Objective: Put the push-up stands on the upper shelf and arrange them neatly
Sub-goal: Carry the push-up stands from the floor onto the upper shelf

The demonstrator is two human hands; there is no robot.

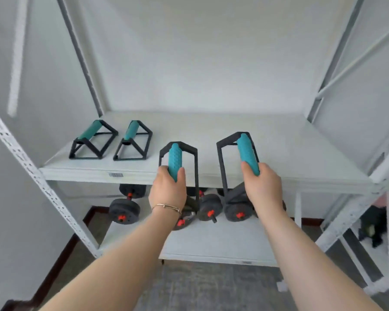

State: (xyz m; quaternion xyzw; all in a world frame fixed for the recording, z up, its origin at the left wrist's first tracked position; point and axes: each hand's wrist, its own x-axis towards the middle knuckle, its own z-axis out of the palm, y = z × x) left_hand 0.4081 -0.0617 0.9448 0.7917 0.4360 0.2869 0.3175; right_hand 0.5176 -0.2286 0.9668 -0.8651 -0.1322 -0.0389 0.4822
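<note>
Two push-up stands with black frames and teal grips rest side by side on the left of the white upper shelf [290,153]: one stand [92,140] at the far left, the other stand [133,141] just right of it. My left hand [169,189] grips the teal handle of a third stand [177,160], held over the shelf's front edge. My right hand [264,187] grips the handle of a fourth stand [238,149], which is also above the front edge and tilted, with its far end over the shelf.
Black dumbbells [124,212] with red fittings lie on the lower shelf [211,243]. White perforated uprights [27,167] frame the rack on both sides. A second rack [380,232] with dark items stands at the right. The wall is close behind the shelf.
</note>
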